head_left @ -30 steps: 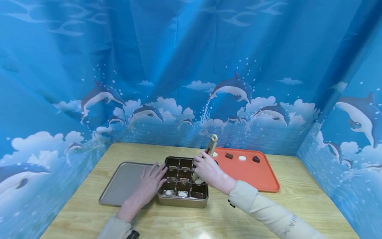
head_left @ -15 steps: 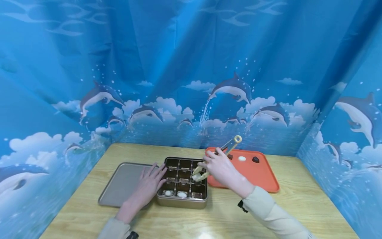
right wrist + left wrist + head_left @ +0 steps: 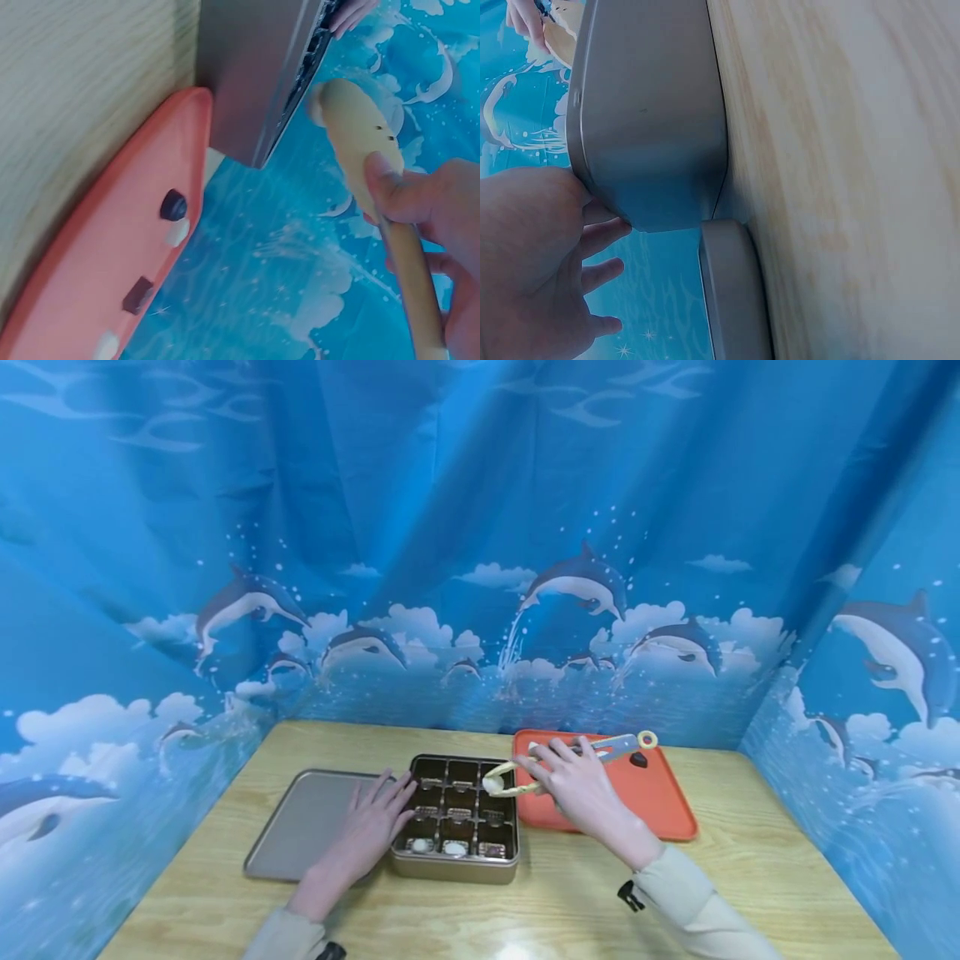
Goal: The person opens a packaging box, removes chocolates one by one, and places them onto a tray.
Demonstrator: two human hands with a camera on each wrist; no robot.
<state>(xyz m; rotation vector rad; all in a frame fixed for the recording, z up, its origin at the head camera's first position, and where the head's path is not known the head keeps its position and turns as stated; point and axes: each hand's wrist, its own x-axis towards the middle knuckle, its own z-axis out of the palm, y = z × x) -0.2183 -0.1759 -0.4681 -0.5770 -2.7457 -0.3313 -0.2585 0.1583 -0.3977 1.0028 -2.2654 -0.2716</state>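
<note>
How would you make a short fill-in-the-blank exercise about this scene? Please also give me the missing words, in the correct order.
1. The right hand uses tongs to hold a ____ piece above the box.
2. Nearest the person, the front row of the box holds ____ white pieces.
3. The orange tray lies on the person's ____ side of the box.

Missing words: white; two; right.

From well back, my head view looks forward and down to the far edge of the table [image 3: 570,897]; my wrist views sit close, tipped sideways — left facing the metal box [image 3: 656,112], right past the orange tray [image 3: 82,270] — sharing that box.
</note>
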